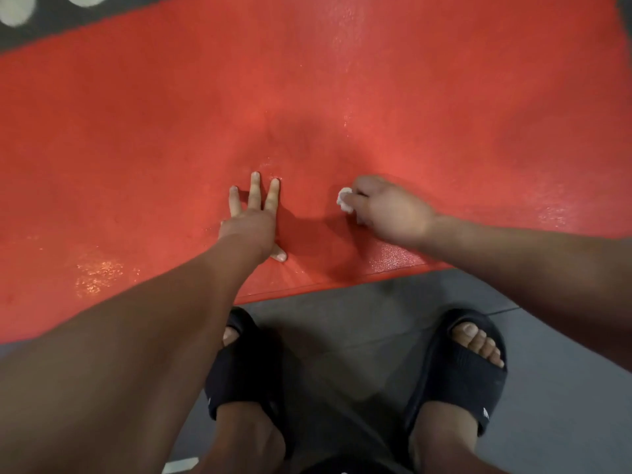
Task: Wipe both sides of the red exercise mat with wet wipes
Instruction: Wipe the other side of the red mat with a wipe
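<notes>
At the near edge of the red exercise mat [342, 80], the left hand [251, 224] lies flat and the right hand [386, 213] holds a wet wipe [343, 200].
Nearest, two feet in black slides [458, 367] stand on the grey floor [342, 323]. Just past them, the left hand's straight fingers [254, 189] are spread and pressed on the mat. To its right, curled fingers pinch the bunched white wipe against the surface. Wet sheen [345, 39] glints farther off.

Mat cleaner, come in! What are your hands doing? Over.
Left hand flat on red mat, fingers spread. Right hand pinches balled wet wipe against mat. Black slides off the mat.
</notes>
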{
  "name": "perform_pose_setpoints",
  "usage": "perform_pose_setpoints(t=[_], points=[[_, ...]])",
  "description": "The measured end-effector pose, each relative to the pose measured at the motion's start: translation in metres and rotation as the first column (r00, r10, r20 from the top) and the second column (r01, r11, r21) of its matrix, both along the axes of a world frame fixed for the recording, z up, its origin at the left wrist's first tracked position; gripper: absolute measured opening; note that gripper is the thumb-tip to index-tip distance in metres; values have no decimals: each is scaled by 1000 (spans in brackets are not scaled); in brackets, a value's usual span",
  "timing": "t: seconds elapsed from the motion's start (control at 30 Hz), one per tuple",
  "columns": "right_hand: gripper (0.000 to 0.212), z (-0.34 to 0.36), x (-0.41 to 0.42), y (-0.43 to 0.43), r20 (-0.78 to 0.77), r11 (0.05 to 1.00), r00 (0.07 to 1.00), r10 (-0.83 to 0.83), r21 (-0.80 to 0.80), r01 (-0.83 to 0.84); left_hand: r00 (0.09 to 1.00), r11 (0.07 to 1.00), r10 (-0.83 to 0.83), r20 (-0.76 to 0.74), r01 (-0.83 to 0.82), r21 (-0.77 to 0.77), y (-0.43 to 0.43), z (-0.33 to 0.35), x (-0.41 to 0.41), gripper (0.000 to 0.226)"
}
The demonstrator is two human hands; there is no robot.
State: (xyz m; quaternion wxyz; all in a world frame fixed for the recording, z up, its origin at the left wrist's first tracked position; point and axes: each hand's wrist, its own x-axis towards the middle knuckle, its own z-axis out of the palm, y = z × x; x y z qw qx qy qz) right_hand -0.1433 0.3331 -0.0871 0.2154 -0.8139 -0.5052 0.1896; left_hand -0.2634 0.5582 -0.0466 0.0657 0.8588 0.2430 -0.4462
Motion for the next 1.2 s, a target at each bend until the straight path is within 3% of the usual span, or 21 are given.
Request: perform_pose_setpoints(t=[0.1, 0.2, 0.37, 0.5, 0.67, 0.8, 0.9, 1.0, 1.1, 1.2], points=[[32, 9, -50, -21, -11, 968, 968, 249, 12, -249, 1000, 1000, -7, 2, 7, 2, 0, -1, 0, 146], [25, 24, -66, -35, -95, 940, 935, 341, 3, -342, 1000, 1000, -22, 8, 22, 13, 1, -1, -2, 146], [25, 47, -18, -15, -39, 977, 986, 161, -133, -165, 993, 993, -116, -22, 116, 15, 7, 11, 5, 139], [25, 84, 18, 10, 30, 976, 1000, 0, -218, 7, 943, 943, -332, 15, 332, 29, 11, 46, 15, 94], [17, 131, 31, 47, -84, 897, 995, -55, -441, 12, 806, 813, -578, 129, 582, 2, 5, 98, 26, 73], [17, 134, 29, 65, -113, 891, 990, -85, -454, 25, 839, 851, -501, 214, 522, -57, 18, 101, 29, 45], [19, 110, 31, 69, -192, 914, 969, -158, -399, 70, 867, 885, -432, 247, 460, -68, 41, 72, 28, 47], [19, 71, 44, 69, -135, 928, 957, -255, -314, 203, 880, 935, -309, 362, 351, -57, 68, 35, 37, 51], [16, 29, 64, 71, -5, 835, 855, -518, -217, 505, 859, 984, -135, 494, 173, -32, 80, 3, 47, 62], [28, 8, 50, 83, -29, 674, 673, -739, -51, 737, 882, 992, 19, 471, 40, -116, 77, -9, 50, 74]])
